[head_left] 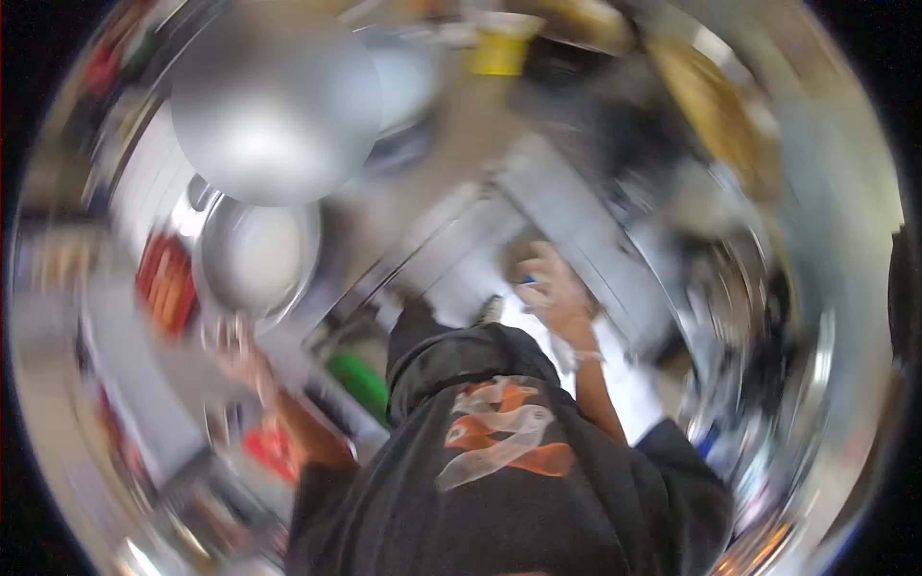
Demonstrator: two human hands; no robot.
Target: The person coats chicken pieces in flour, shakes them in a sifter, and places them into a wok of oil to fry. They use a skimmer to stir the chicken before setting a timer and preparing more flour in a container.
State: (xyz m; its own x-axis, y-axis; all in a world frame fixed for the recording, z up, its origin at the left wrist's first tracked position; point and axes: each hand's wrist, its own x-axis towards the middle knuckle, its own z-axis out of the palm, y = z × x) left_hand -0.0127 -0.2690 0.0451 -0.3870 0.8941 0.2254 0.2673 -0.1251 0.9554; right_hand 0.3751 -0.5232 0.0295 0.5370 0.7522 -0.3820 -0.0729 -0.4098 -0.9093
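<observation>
My left hand [238,357] reaches out over the counter, beside a round metal pot [312,252] with pale contents. Motion smears its fingers, so their grip does not show. My right hand [557,296] is held out over the floor to the right of my legs. Its fingers are curled, and a small blue thing [527,280] shows between them; I cannot tell what it is. A pale band circles the right wrist.
A large shiny metal dome [274,106] fills the upper left. Left of the pot stands a red container [165,283]. Below it is a bright green thing [358,382]. A yellow container [499,53] sits at the top. Metal counters [576,216] border the tiled floor.
</observation>
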